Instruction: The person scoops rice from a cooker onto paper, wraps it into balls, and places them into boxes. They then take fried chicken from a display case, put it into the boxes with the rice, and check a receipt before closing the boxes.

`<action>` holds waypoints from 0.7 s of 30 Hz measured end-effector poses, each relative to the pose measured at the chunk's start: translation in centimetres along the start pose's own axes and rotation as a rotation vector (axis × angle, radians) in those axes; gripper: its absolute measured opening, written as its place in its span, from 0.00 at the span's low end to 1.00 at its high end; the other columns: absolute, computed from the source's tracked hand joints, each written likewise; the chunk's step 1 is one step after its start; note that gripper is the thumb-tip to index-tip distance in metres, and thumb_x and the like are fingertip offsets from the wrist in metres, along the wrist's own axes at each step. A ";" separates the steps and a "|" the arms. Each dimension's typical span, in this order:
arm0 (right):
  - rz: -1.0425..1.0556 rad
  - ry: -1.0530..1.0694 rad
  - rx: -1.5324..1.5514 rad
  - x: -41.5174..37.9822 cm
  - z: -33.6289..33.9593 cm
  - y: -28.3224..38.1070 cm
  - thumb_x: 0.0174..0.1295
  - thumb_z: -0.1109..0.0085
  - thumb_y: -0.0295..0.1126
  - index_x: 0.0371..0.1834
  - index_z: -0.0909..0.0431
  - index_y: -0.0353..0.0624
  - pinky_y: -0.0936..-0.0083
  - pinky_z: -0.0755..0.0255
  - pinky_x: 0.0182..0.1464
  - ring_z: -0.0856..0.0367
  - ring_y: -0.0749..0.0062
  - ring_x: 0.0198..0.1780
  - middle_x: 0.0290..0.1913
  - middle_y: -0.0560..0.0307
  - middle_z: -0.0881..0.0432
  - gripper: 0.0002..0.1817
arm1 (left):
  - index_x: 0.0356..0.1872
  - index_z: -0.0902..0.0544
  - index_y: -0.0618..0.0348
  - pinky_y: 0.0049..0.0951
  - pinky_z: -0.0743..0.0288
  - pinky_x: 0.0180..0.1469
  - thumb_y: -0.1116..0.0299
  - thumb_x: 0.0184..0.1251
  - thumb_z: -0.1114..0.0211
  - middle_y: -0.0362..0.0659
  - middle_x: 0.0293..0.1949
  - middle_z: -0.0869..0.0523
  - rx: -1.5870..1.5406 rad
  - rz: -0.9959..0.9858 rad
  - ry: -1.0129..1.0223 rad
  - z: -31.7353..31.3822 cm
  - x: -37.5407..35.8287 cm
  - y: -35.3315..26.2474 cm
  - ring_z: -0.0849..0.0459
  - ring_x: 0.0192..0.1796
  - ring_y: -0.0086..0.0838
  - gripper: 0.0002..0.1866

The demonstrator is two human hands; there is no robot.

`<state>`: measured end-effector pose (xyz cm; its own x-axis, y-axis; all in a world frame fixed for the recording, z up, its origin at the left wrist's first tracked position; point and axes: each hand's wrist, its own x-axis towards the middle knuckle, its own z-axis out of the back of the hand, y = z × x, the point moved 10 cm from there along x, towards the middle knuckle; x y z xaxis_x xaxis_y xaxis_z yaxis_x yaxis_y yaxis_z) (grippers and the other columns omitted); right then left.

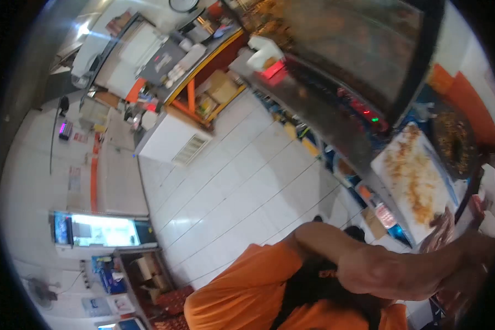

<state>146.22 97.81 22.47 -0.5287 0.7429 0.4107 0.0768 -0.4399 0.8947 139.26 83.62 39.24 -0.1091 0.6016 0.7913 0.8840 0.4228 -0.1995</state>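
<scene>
My left arm, in an orange sleeve, reaches across to the right edge of the head view. There my left hand [476,256] is dark and blurred, its fingers hidden. Just below it, more skin in shadow appears to be my right hand [461,290], mostly hidden behind the left forearm. What either hand holds I cannot tell. Beside the left hand lies a reddish, striped, crumpled thing [444,228], at the near end of a white cutting board [393,159] smeared with orange-brown residue. Past the board sits a dark round pan [451,137] with brown bits in it.
A glass-fronted display case [352,38] stands on the dark counter [313,102], with a red and white box [272,69] at its far end. A clear bottle with a red-and-white label [384,214] is below the board. White floor tiles [231,181] run towards a white cabinet [173,140].
</scene>
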 end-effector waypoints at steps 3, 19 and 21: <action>-0.070 -0.036 -0.013 2.0 -3.9 -1.3 0.76 0.48 0.33 0.62 0.23 0.32 0.75 0.25 0.47 0.19 0.71 0.42 0.47 0.50 0.15 0.18 | 0.72 0.57 0.79 0.29 0.36 0.57 0.26 0.69 0.59 0.48 0.49 0.23 0.024 -0.043 -0.011 -0.2 -0.9 -6.3 0.25 0.52 0.33 0.57; 0.364 -0.379 -0.059 22.2 -28.5 6.5 0.67 0.40 0.19 0.58 0.20 0.32 0.73 0.23 0.59 0.15 0.67 0.56 0.54 0.47 0.14 0.16 | 0.75 0.38 0.61 0.43 0.34 0.69 0.28 0.69 0.55 0.61 0.64 0.24 0.515 -0.007 -0.518 21.1 -8.1 -45.1 0.23 0.63 0.44 0.48; 0.496 -0.499 0.030 25.8 -29.8 11.4 0.66 0.39 0.18 0.57 0.20 0.32 0.73 0.22 0.60 0.15 0.67 0.56 0.55 0.47 0.14 0.16 | 0.76 0.39 0.57 0.45 0.38 0.72 0.41 0.78 0.52 0.56 0.66 0.24 0.661 -0.185 -0.863 29.1 -13.9 -56.5 0.25 0.67 0.42 0.36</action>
<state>108.29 96.89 38.01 0.0255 0.6043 0.7963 0.2355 -0.7778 0.5827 77.58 71.09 22.69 -0.7232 0.6537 0.2227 0.4316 0.6795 -0.5933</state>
